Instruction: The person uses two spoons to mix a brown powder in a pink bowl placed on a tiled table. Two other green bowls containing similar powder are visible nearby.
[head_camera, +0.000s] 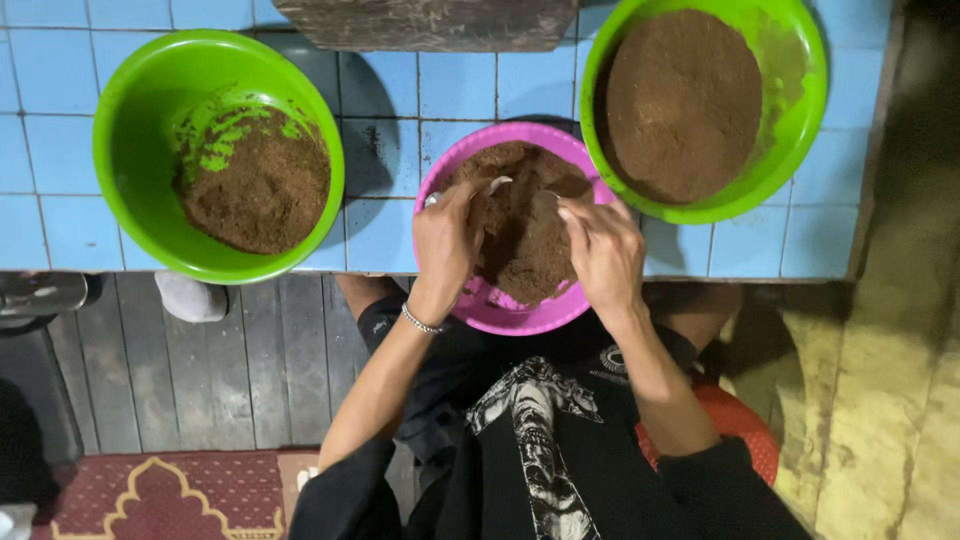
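A pink bowl (500, 310) of brown crumbly mix (525, 255) sits at the front edge of a blue tiled counter (400, 90). Both my hands are over it. My left hand (445, 240), with a ring and a bead bracelet at the wrist, is curled around a small white thing (497, 184) that sticks out at its fingertips; I cannot tell what it is. My right hand (605, 250) has its fingers bent together in the mix, pinching some of it.
A green bowl (130, 120) with a smaller heap of brown mix stands at the left. Another green bowl (800, 110), nearly full, touches the pink one at the right. A dark wooden board (430, 25) lies at the back. Below are a plank floor, a red rug (170, 495) and a red stool (745, 425).
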